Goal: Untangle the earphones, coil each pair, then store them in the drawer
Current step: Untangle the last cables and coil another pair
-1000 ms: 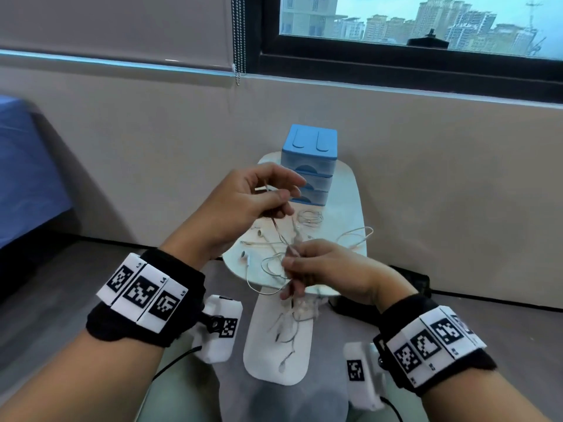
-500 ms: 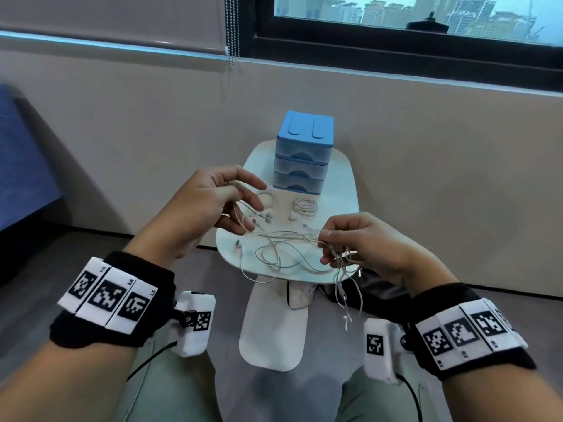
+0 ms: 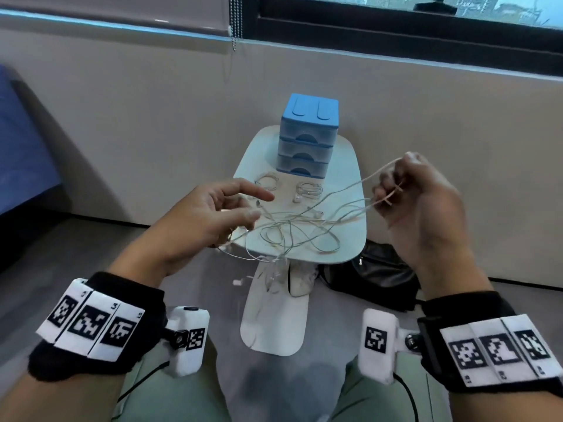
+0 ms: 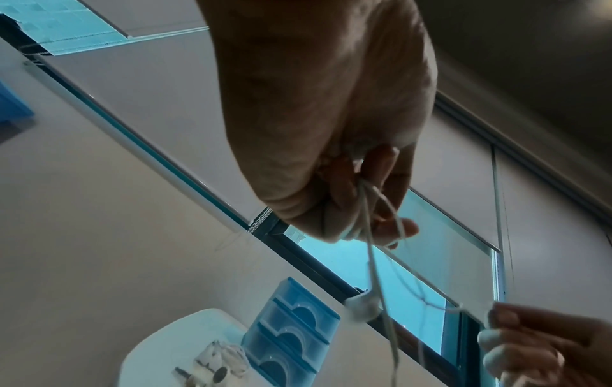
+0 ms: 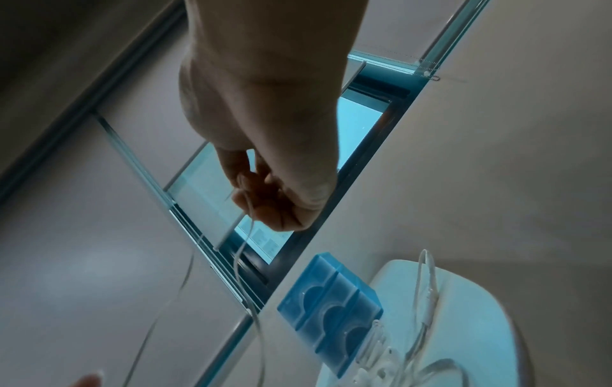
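In the lower corners of the head view, marker-banded wrists are seen. Just above them, the left hand (image 3: 210, 214) is held at centre left with its upper fingers spread, while white cords are caught in its curled lower fingers, as is shown in the left wrist view. The right hand (image 3: 417, 202) is clenched around a gathered bundle of strands at centre right. Compared with half a second ago, the right hand has been raised and drawn out to the right, so the tangled earphones (image 3: 292, 233) are now stretched across the gap, with slack loops lying over the near edge of the worktop (image 3: 350, 248) and an earbud dangling below it. This is judged to mean that untangling is still under way and that the knot is being opened by pulling; snagging may tighten it. Farther back on the worktop, two coiled pairs (image 3: 307, 190) are already laid apart, just before the blue drawer unit (image 3: 307, 138), whose drawers are all closed, so storing is not yet begun.
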A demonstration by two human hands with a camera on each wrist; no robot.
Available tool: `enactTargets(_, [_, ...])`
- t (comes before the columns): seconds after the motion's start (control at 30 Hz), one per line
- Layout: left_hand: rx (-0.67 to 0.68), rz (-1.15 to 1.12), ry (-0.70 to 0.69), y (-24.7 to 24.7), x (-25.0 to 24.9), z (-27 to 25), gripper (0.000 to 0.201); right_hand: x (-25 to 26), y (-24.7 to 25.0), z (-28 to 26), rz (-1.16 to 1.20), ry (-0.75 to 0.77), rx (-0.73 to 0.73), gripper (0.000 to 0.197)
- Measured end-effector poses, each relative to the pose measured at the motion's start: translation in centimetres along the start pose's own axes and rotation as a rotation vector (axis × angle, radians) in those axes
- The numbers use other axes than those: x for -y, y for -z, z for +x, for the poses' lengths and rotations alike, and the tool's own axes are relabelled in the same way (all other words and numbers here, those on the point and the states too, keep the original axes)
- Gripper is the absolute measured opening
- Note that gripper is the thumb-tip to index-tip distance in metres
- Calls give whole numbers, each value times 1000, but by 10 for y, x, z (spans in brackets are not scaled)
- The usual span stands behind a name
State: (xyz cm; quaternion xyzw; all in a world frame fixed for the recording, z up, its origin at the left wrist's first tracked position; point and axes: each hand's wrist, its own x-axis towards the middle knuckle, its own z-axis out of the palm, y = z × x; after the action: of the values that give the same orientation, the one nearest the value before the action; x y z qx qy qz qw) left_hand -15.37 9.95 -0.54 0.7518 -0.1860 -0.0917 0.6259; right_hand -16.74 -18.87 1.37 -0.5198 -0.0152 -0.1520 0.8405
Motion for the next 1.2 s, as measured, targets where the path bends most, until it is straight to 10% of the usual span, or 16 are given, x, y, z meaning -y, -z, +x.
enactTargets(0.5, [148,191,-24,-33,8,-2,41,5,-28,-18,-363,-100,190,25])
enactTargets(0.73, [158,73,93,-25,35,-10,38,41,-24,-20,-107,101,132,24])
enactTargets(1.2, [313,424,289,-25,99,-10,14,54,-50,-21,-538,216,22,20])
